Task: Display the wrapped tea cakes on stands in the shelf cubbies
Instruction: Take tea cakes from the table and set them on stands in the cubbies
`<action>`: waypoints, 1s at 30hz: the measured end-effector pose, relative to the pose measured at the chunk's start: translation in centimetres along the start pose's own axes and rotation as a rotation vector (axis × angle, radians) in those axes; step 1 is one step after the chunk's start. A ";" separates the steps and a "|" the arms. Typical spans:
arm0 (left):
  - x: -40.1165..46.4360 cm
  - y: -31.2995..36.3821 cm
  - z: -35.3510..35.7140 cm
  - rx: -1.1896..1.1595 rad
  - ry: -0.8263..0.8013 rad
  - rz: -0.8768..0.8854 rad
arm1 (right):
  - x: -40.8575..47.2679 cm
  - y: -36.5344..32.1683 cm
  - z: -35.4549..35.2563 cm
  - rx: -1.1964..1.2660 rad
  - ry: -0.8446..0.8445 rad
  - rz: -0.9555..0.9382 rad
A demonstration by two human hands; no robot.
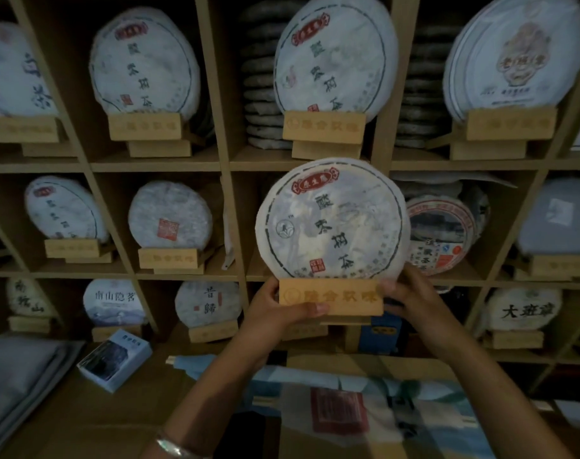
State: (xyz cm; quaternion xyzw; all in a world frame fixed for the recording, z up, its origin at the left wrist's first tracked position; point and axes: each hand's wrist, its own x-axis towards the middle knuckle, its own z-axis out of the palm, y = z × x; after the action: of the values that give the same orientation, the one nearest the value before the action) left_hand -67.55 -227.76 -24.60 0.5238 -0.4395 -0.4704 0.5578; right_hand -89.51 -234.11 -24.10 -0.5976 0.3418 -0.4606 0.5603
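Step in hand: carrying loaded stand [331, 297] to a cubby. Tea cake [333, 220] seated upright in stand's slot, label facing out, held in air before the middle-row cubby [248, 226] just right of centre.

Left hand [275, 308]: curled round stand's left end, thumb across lower front edge, fingers behind. Right hand [406, 293]: curled round stand's right end, fingertips touching cake's lower right rim. Both closed on the stand; nothing else held.

Target cubby: mostly hidden behind cake; floor visible at lower left, no stand seen there. Cannot tell what sits deeper in. Cubby above: same-label cake on stand, with stack of bare cakes [265, 94] behind. Neighbour to right: colour-wrapped cake [441, 236] near the divider [394, 180].

Judgement: cake mounted, placing not yet done. Next move calls for pushing forward and level into cubby, base down flat on shelf board [255, 276], label outward. Watch: cake only resting in slot, so any tilt forward could tip it out; right rim near divider, needs centring before release.

Below: cartons [83, 409], small box [114, 364].
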 end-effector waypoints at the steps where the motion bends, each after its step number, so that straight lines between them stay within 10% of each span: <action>1: 0.4 0.1 -0.2 0.006 -0.001 0.000 | 0.0 0.5 0.1 0.009 -0.025 0.018; 30: 16.7 -4.7 -6.8 0.134 -0.098 -0.084 | 13.8 8.1 2.6 -0.112 -0.018 0.206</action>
State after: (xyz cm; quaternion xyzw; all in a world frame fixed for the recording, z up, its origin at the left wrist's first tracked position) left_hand -58.33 -243.08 -29.77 0.5544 -0.4743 -0.4879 0.4792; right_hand -81.44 -247.10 -29.66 -0.5936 0.4217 -0.3754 0.5734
